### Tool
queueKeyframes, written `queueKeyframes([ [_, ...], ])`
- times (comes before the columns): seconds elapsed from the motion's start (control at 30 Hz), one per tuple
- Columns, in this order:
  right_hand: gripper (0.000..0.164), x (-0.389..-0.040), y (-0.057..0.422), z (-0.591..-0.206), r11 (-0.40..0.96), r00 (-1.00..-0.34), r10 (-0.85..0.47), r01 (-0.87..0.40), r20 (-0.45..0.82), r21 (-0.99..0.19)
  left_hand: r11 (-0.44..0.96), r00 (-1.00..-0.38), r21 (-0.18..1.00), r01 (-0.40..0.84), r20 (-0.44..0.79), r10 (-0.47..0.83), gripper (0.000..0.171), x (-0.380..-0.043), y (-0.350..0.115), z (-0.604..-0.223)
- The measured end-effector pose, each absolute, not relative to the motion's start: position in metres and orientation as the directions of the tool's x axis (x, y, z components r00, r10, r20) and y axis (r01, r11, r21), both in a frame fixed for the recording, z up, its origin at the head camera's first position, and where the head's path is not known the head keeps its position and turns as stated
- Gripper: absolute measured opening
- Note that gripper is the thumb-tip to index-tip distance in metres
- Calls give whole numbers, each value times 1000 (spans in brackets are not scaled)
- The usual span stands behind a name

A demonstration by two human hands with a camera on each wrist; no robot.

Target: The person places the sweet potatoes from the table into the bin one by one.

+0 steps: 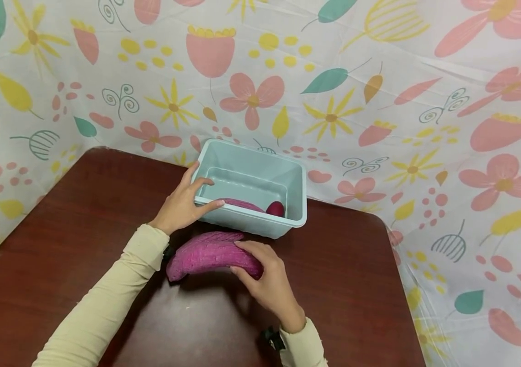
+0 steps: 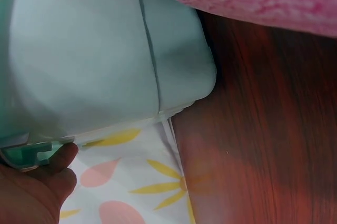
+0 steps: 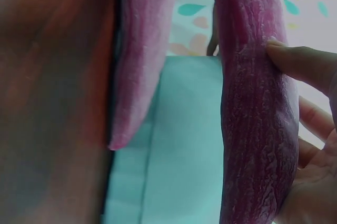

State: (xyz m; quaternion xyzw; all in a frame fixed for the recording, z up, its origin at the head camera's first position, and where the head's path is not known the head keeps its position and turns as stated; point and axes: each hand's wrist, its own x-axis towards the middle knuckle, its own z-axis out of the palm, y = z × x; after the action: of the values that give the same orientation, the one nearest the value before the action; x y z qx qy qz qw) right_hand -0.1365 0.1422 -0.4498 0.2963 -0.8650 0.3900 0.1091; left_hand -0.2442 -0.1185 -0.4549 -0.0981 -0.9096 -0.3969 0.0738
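A long purple sweet potato (image 1: 216, 260) is in my right hand (image 1: 271, 280), thumb and fingers around its right end. Seen from the right wrist, this sweet potato (image 3: 258, 108) fills the middle. A second sweet potato (image 1: 219, 236) lies just behind it, beside the front of a light blue plastic bin (image 1: 251, 223). My left hand (image 1: 182, 204) holds the bin's left rim, with fingers reaching over the edge and the thumb along the front. Inside the bin, near its front wall, are another purple piece (image 1: 244, 204) and a dark red round object (image 1: 275, 209), both partly hidden by the rim.
The dark brown wooden table (image 1: 347, 285) carries the bin near its back edge. Behind and around it hangs a white cloth (image 1: 425, 66) with flowers and leaves.
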Motion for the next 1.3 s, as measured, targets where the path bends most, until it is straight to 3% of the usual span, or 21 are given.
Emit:
queueKeyframes([
  [0.7,47,-165,145,-419,482,-754,-378,-656,538,-581,675,-965,692,255,223,136,69,-243,-115,-460],
  [0.9,48,-180,147,-408,472,-740,-356,-670,571,-574,667,-955,686,289,259,148,50,-246,-117,-459],
  [1.07,47,-191,148,-399,464,-714,-344,-694,610,-550,663,-945,676,322,270,184,46,-245,-119,-459],
  [1.3,47,-218,142,-389,454,-691,-363,-717,625,-529,664,-947,680,311,277,160,56,-246,-121,-458],
])
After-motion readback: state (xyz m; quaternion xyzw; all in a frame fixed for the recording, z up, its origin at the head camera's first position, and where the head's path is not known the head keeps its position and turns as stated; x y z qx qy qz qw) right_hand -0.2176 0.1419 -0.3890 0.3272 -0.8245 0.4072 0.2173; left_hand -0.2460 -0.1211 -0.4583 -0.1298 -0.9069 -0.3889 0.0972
